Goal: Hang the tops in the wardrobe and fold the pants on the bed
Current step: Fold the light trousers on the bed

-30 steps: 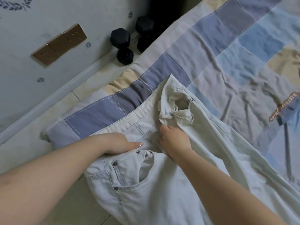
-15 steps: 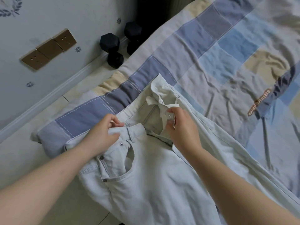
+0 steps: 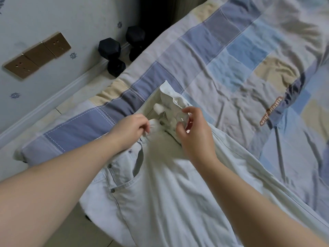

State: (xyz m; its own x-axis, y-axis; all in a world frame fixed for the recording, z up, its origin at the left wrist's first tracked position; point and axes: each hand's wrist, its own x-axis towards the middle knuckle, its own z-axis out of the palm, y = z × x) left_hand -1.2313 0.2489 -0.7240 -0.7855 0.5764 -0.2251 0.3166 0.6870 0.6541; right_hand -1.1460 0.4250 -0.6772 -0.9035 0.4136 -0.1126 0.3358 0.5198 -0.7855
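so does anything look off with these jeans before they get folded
Yes: the waistband of the pale jeans is bunched and turned out at the open fly, white lining showing, where the left hand and right hand pinch it. The waist end overhangs the bed edge.

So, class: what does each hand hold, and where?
Both hold the pale light-blue denim pants: left hand pinches the waistband, right hand the open fly edge.
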